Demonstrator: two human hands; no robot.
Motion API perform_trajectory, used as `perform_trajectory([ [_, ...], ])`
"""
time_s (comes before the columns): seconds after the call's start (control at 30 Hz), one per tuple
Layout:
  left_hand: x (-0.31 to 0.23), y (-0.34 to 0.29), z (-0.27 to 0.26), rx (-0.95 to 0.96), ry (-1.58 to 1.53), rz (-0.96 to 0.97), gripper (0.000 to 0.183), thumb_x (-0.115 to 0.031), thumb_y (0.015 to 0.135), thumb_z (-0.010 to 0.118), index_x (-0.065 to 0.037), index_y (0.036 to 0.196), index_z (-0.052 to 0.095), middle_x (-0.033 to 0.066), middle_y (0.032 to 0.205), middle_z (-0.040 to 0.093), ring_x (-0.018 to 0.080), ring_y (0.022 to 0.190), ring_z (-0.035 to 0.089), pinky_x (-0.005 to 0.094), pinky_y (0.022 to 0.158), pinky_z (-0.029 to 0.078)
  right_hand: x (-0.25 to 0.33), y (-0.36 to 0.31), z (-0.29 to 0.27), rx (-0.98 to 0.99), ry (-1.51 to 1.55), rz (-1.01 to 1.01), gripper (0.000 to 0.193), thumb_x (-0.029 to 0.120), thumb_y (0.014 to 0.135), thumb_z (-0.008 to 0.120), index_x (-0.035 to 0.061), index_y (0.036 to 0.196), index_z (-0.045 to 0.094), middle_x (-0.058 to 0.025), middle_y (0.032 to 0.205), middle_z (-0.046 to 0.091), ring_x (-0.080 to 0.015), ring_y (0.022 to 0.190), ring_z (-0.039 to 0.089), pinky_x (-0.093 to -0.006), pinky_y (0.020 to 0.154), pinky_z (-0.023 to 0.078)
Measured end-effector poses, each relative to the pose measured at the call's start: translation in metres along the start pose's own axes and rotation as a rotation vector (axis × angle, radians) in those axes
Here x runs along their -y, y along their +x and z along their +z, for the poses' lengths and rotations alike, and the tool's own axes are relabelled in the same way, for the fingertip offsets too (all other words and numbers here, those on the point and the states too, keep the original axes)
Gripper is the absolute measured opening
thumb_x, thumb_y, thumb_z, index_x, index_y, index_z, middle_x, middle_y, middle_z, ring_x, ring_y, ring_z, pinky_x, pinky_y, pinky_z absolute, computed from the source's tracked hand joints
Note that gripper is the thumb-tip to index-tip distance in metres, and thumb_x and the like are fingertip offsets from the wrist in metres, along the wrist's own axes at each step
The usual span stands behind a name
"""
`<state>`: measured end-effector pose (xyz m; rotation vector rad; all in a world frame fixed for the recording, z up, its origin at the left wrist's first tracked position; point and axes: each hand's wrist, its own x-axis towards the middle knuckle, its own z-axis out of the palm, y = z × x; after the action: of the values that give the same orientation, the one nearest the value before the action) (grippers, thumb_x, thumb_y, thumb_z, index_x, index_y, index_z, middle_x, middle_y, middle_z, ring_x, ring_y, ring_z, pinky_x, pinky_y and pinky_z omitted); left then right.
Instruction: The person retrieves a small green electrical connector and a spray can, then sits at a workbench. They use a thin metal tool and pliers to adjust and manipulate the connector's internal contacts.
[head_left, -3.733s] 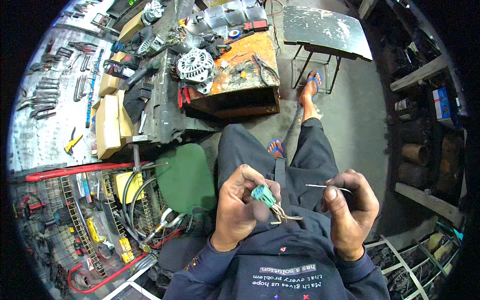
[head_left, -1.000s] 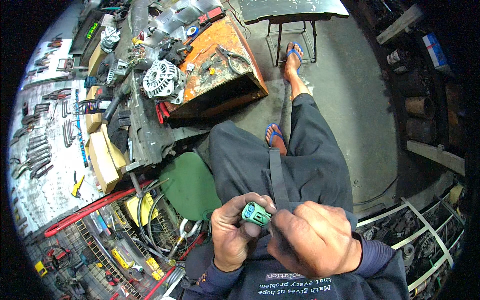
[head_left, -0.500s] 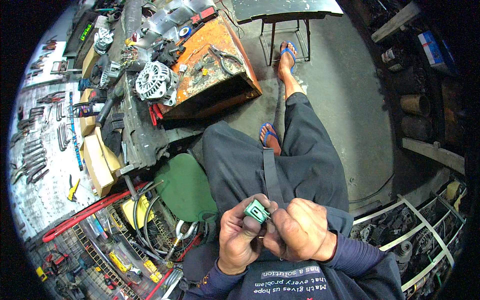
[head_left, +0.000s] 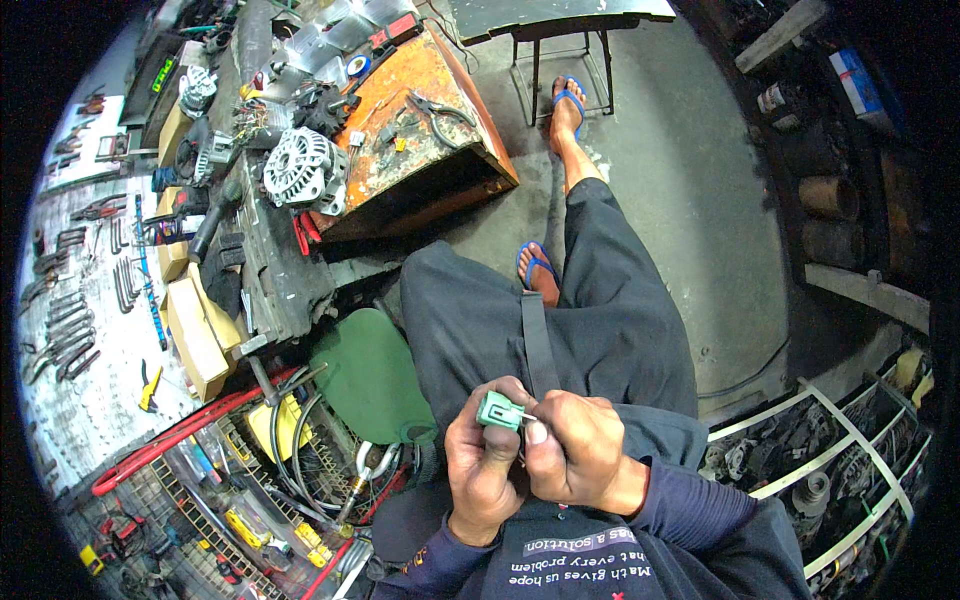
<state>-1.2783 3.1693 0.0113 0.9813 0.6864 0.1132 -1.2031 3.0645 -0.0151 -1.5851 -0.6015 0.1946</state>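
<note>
Between the thumb and fingers of my left hand (head_left: 482, 462) is a small green plastic connector (head_left: 500, 410), with a dark slot on the side that faces up. My right hand (head_left: 582, 450) is closed beside it, thumb and forefinger pinched together. From that pinch a thin pale pin or wire (head_left: 527, 416) reaches to the connector's right end; which of the two it is I cannot tell. Both hands are held close together above my lap. The fingers hide the rest of the thin piece.
At upper left, pliers (head_left: 440, 118) and small connectors lie on a worn orange metal box (head_left: 465, 70). An alternator (head_left: 304, 170) sits beside it on the bench. A green seat (head_left: 370, 375) and a tool rack (head_left: 200, 500) are at lower left; metal parts fill a frame (head_left: 815, 490) at right.
The green connector has turned in my left fingers and lies more level. My right hand has shifted slightly left, and the thin pale piece now shows plainly at the connector's end.
</note>
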Motion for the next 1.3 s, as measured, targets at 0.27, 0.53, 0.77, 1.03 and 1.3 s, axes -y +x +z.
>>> perform_trajectory([
  [0.27,0.002,-0.001,-0.003,-0.095,0.404,0.22,0.056,-0.05,0.097,0.071,0.002,0.117,0.062,0.0024,0.098,0.063,0.0095,0.086,0.058,0.0251,0.076,0.047,0.018,0.0,0.0,0.002,0.179,0.313,0.024,0.017,0.102,0.058,0.0013,0.084,0.053,-0.0164,0.065,0.055,-0.0364,0.051,0.061,-0.0415,0.048,0.047],
  [0.53,-0.001,-0.002,-0.005,-0.121,0.538,0.297,0.057,-0.05,0.097,0.07,0.003,0.116,0.062,0.0041,0.103,0.064,0.0113,0.089,0.06,0.0263,0.081,0.048,0.021,0.004,-0.004,0.057,0.253,0.464,0.019,0.012,0.098,0.059,0.0011,0.083,0.055,-0.0157,0.065,0.054,-0.0284,0.048,0.054,-0.0378,0.047,0.042],
  [0.77,-0.008,0.002,-0.001,-0.14,0.631,0.282,0.053,-0.047,0.097,0.071,0.002,0.116,0.063,0.0048,0.101,0.066,0.0127,0.088,0.061,0.0275,0.081,0.05,0.021,0.009,-0.003,0.069,0.312,0.594,0.024,0.016,0.098,0.053,-0.0012,0.082,0.057,-0.0119,0.063,0.052,-0.0161,0.053,0.049,-0.0348,0.053,0.042],
  [1.03,-0.003,0.008,-0.015,-0.096,0.83,0.318,0.049,-0.045,0.101,0.066,0.0,0.117,0.062,0.0073,0.095,0.067,0.0139,0.086,0.063,0.0307,0.078,0.052,-0.001,0.012,-0.005,0.025,1.378,1.385,0.025,0.019,0.099,0.049,0.0095,0.076,0.054,0.0006,0.06,0.045,-0.0133,0.042,0.04,-0.0303,0.041,0.033],
  [1.3,0.022,0.006,-0.019,-0.15,0.625,0.218,0.035,-0.029,0.102,0.068,0.0,0.119,0.062,0.0123,0.099,0.068,0.0158,0.092,0.065,0.0319,0.082,0.053,-0.017,0.016,0.004,0.175,0.123,0.409,0.019,0.007,0.096,0.058,0.0004,0.079,0.055,-0.0128,0.059,0.057,-0.0242,0.047,0.057,-0.0381,0.049,0.044],
])
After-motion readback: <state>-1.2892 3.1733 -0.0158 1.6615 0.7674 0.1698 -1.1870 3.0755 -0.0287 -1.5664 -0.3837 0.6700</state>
